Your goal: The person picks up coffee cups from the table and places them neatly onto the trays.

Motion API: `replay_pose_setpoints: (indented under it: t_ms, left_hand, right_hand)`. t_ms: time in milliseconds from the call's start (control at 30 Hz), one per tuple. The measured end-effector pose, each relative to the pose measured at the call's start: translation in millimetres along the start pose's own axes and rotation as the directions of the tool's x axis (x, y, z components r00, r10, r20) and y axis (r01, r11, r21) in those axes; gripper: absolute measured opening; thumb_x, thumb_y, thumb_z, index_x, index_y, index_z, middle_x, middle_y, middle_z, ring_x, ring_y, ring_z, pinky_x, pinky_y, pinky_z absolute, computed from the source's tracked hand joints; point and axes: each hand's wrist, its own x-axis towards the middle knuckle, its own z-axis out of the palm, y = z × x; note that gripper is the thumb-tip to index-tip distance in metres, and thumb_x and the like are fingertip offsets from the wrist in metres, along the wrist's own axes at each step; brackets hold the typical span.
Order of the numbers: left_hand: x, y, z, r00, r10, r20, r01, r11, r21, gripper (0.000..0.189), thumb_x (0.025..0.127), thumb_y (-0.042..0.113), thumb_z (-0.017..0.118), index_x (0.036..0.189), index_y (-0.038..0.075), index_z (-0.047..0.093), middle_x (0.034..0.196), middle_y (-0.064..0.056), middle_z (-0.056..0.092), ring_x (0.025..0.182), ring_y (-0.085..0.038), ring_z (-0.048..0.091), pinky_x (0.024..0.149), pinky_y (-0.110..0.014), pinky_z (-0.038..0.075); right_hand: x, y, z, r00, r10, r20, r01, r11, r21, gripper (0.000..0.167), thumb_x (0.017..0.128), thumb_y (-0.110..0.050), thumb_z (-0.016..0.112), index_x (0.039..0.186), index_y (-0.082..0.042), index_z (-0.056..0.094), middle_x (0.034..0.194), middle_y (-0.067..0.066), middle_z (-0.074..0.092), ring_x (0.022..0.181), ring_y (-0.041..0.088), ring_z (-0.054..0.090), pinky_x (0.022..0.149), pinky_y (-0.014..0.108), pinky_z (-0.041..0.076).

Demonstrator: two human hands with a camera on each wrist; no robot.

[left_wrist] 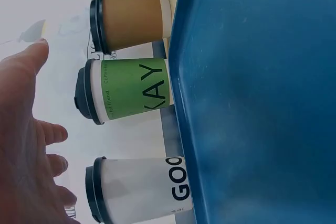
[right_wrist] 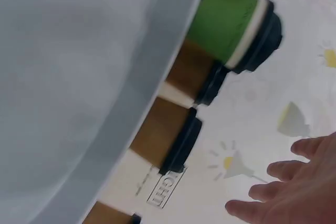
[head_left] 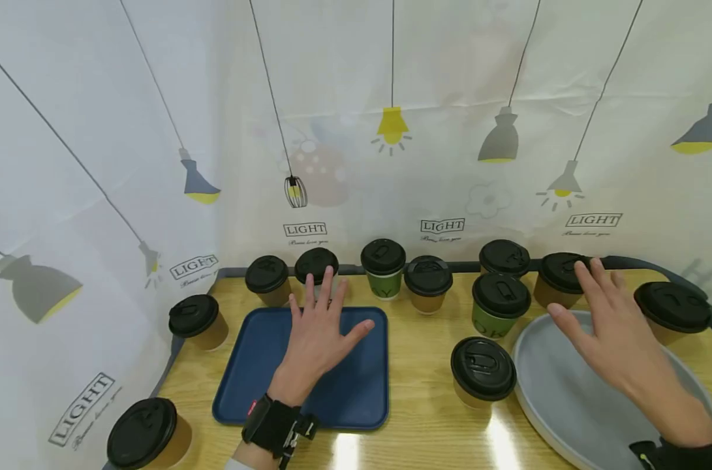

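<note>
My left hand (head_left: 317,339) hovers over the blue tray (head_left: 356,408) with its fingers spread, holding nothing. Past its fingertips stands a white paper cup (left_wrist: 142,190) with a black lid, and to the right of that a green cup (head_left: 385,269). My right hand (head_left: 620,333), likewise spread and holding nothing, is above the round grey plate (head_left: 579,405). Nearest its fingertips is a brown cup (head_left: 558,281) with a black lid. In the right wrist view, several lidded cups, among them a green cup (right_wrist: 226,22), stand beyond the plate's rim.
Brown lidded cups stand on the wooden table (head_left: 420,365): one at the front left (head_left: 150,434), another by the plate's left edge (head_left: 481,372), one at the far right (head_left: 673,307). A white curtain (head_left: 356,143) printed with lamps hangs behind and along the left.
</note>
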Motion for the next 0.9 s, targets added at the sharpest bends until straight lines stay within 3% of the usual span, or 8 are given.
replay_pose_setpoints:
  t_ms: [233,400,533,733,900]
  left_hand:
    - [-13.3,-9.4,-7.9,1.000,-0.016,-0.006,0.015,0.999,-0.049,0.091,0.095,0.069,0.058,0.166,0.020,0.027,0.174,-0.009,0.004,0.157,-0.043,0.001,0.116,-0.076,0.007]
    - [-21.5,-16.9,-8.3,0.999,-0.043,0.008,0.044,0.996,-0.073,0.091,0.095,0.069,0.058,0.165,0.018,0.030,0.173,-0.010,0.006,0.156,-0.044,0.001,0.116,-0.077,0.009]
    - [-26.3,-18.9,-6.2,0.999,-0.048,0.025,0.051,0.993,-0.109,0.091,0.096,0.069,0.057,0.165,0.018,0.029,0.173,-0.011,0.010,0.156,-0.045,0.004,0.115,-0.077,0.012]
    - [-35.0,-15.8,-1.6,0.997,-0.033,0.071,0.046,0.981,-0.186,0.087,0.096,0.067,0.059,0.162,0.014,0.036,0.170,-0.016,0.021,0.155,-0.047,0.014,0.115,-0.075,0.019]
    - [-41.2,-8.2,3.5,0.992,-0.005,0.127,0.031,0.978,-0.206,0.076,0.097,0.060,0.064,0.155,0.013,0.048,0.164,-0.018,0.035,0.151,-0.044,0.028,0.115,-0.068,0.030]
  right_hand:
    - [-12.1,-20,-2,0.997,-0.054,-0.047,0.063,0.973,0.224,0.074,0.110,-0.026,0.051,0.168,-0.010,0.008,0.173,0.014,-0.001,0.156,0.043,-0.007,0.116,0.075,0.001]
    - [-16.2,-28,2,0.997,-0.055,-0.055,0.069,0.956,0.287,0.070,0.111,-0.024,0.048,0.168,-0.019,0.007,0.173,0.011,0.002,0.156,0.046,0.000,0.116,0.075,0.003]
    - [-23.2,-35,8,0.998,-0.049,-0.042,0.060,0.947,0.316,0.071,0.110,-0.023,0.049,0.168,-0.028,0.010,0.173,0.009,0.011,0.152,0.052,0.014,0.116,0.074,0.010]
    - [-32.9,-54,25,0.996,-0.062,0.063,0.041,0.956,0.291,0.081,0.103,-0.030,0.064,0.168,-0.028,0.015,0.170,0.017,0.021,0.143,0.058,0.030,0.102,0.079,0.029]
    - [-34.0,-69,39,0.978,-0.060,0.201,0.020,0.981,0.195,0.101,0.092,-0.050,0.076,0.168,-0.022,0.015,0.169,0.020,0.022,0.143,0.055,0.033,0.096,0.078,0.037]
